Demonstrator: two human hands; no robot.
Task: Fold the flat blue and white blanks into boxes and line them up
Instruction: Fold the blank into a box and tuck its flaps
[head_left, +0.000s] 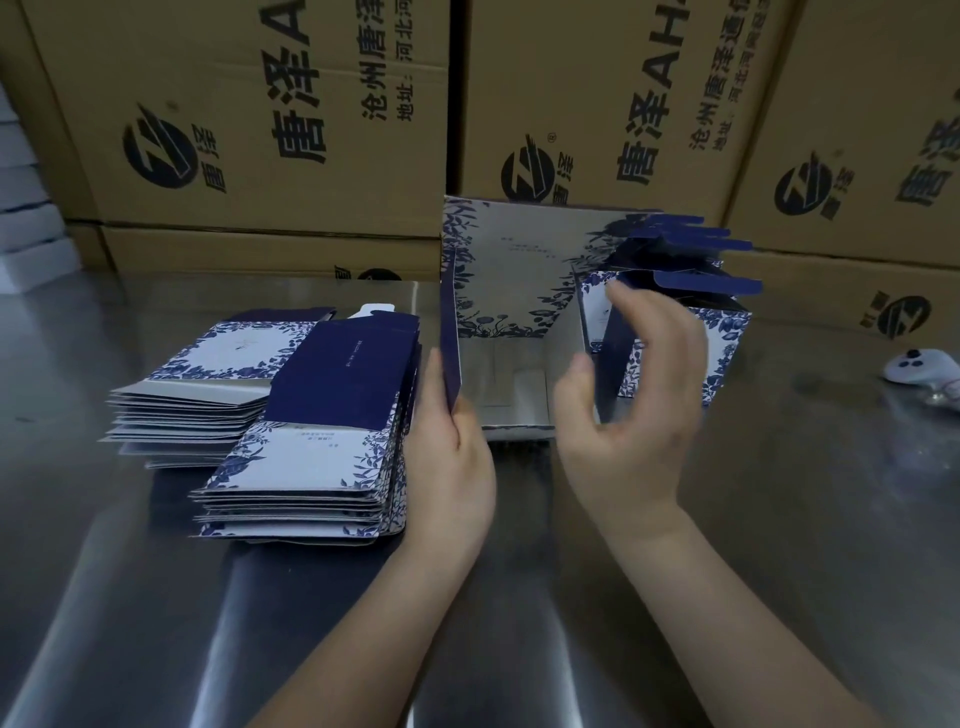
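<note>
We see dim, bluish light; soft glare streaks the table (130, 597), our right hand (634, 395) motion-blurred, edges bowed

Brown cartons (249, 104) — "唐泽 AH", "沧州唐泽", "地址:河北" — small print on blanks (311, 457) unreadable.

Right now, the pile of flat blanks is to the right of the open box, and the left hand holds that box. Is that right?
No. The head view shows the pile to the left of the open box. The left hand does hold that box.
</note>
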